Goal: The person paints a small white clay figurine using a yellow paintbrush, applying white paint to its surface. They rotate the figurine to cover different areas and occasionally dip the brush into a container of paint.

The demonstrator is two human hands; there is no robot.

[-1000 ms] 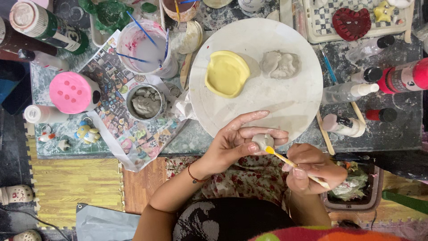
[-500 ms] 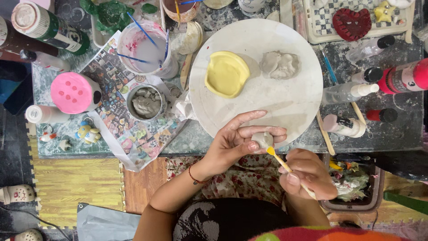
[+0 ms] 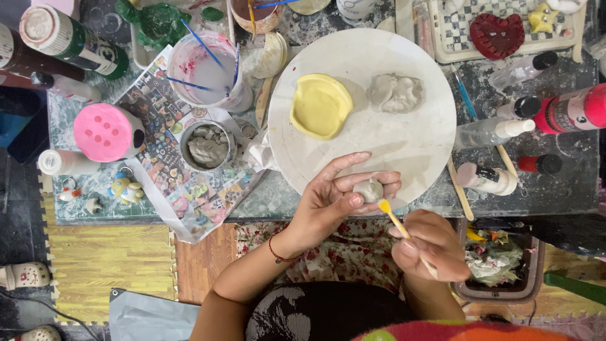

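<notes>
My left hand (image 3: 338, 196) holds a small grey clay piece (image 3: 368, 189) between thumb and fingers, over the near rim of a round white board (image 3: 404, 136). My right hand (image 3: 429, 243) grips a thin wooden brush (image 3: 394, 220) whose yellow tip touches the clay piece from below right. On the board lie a yellow painted clay dish (image 3: 320, 105) and a lump of grey clay (image 3: 396, 93).
Left of the board stand a small tin of grey clay (image 3: 207, 145), a cup of pinkish water with brushes (image 3: 205, 66) and a pink-capped jar (image 3: 104, 131). Paint bottles (image 3: 568, 110) crowd the right side. A red heart piece (image 3: 497, 35) lies at the back right.
My right hand has shifted slightly down and right, and the brush tip has moved along the clay piece. My left hand has turned the piece a little.
</notes>
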